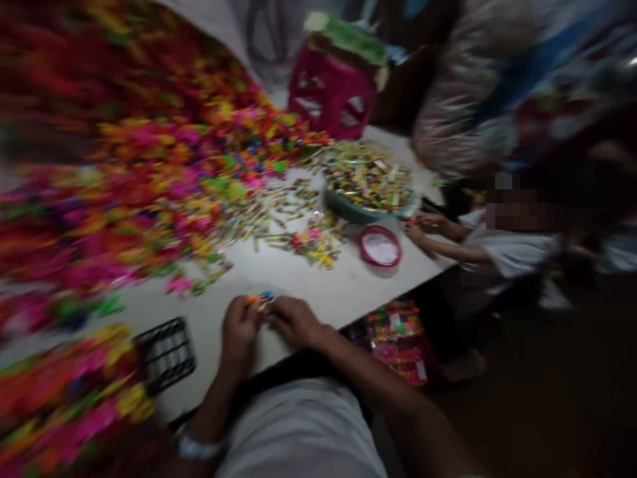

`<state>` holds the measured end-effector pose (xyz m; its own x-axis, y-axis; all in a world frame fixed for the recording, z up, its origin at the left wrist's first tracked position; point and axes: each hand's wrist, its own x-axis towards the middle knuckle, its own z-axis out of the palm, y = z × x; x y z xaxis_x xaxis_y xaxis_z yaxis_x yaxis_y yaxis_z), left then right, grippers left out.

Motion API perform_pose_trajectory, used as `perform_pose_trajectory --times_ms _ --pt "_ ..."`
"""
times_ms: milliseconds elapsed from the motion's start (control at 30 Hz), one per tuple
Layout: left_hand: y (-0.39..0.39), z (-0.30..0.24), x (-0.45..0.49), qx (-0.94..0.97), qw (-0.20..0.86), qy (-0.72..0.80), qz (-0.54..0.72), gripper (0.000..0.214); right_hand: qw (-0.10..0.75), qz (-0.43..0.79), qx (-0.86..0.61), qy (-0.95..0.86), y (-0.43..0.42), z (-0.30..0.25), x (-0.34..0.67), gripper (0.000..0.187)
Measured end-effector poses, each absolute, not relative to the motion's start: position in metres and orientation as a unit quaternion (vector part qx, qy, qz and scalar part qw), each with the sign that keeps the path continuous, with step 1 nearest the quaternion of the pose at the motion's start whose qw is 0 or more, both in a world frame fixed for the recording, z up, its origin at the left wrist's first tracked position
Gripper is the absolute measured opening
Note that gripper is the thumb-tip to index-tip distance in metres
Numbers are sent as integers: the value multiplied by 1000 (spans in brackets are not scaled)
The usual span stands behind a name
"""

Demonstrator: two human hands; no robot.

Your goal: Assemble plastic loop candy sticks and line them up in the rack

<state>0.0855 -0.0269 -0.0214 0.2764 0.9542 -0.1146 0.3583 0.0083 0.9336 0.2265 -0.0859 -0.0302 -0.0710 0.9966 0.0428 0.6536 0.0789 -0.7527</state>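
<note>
Near the front edge of the white table, my left hand and my right hand meet with closed fingers. Between them is a small colourful plastic piece, with orange, blue and yellow showing; blur hides its exact kind. Both hands seem to grip it from either side. A black slotted rack lies left of my left hand. Beyond my hands is a small cluster of pink and yellow plastic pieces.
A huge heap of bright plastic pieces covers the left. Behind stand a basin of small parts, a red bowl of white stuff and a pink basket. Another person's hands work at the right edge. Packed goods sit below.
</note>
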Motion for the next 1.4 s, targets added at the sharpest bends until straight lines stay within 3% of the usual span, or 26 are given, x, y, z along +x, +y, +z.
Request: perform_pose_trajectory --times_ms 267,433,667,967,1067,1167,1267,1333,1400 --pt "-17 -16 92 494 620 511 332 22 403 300 -626 -597 -79 -17 235 17" --pt "-22 -14 89 471 644 504 331 24 410 303 -630 -586 -76 -15 235 17" --pt "-30 -18 95 496 562 546 374 20 432 349 -609 -566 -76 -24 227 16" --pt "-25 -20 93 590 523 519 329 19 418 391 -594 -565 -79 -28 227 17" --pt "-4 -19 90 664 458 492 328 19 405 318 -652 -557 -74 -21 251 21" --pt "20 -22 79 693 282 571 339 22 401 120 -726 -545 -66 -13 292 24" --pt "26 -31 69 691 155 659 255 38 367 -51 -758 -537 -55 -8 314 31" --pt "17 -36 66 720 135 653 195 42 364 -49 -740 -563 -43 -10 301 33" --pt "2 -38 63 751 138 621 177 38 367 37 -683 -631 -27 -15 268 36"
